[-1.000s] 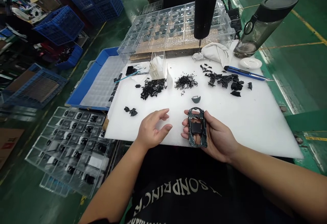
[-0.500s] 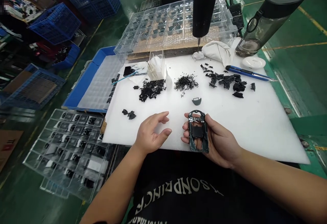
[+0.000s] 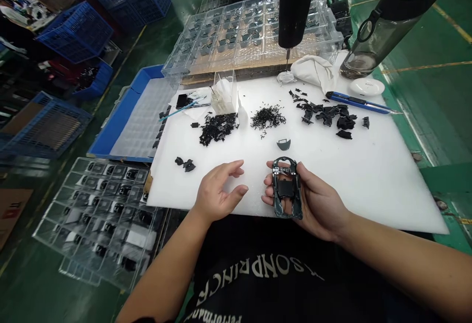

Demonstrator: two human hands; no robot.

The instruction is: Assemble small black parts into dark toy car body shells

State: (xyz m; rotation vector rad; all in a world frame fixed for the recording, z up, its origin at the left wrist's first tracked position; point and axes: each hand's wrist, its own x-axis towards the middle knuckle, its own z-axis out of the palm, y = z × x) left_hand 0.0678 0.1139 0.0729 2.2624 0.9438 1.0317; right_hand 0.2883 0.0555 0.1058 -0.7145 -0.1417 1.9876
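Observation:
My right hand (image 3: 320, 200) is wrapped around a dark toy car body shell (image 3: 286, 189), its open frame facing up and a black plate across its middle. Fingers show through and beside the frame. To the left, my left hand (image 3: 220, 189) hovers by the front of the white foam board (image 3: 387, 185), thumb and fingers apart with nothing between them. Just beyond the shell lies a small dark half-round piece (image 3: 283, 144). Farther back are a heap of tiny black pins or screws (image 3: 267, 118) and a pile of small black parts (image 3: 218, 129).
A black electric screwdriver (image 3: 295, 8) hangs tip down over the board. A blue utility knife (image 3: 363, 102) lies at right near a tilted water bottle (image 3: 394, 28). Clear compartment trays (image 3: 221, 43) stand behind. A blue bin (image 3: 106, 131) sits at left.
The view has shifted very slightly. Both hands and the car shell stay practically where they were.

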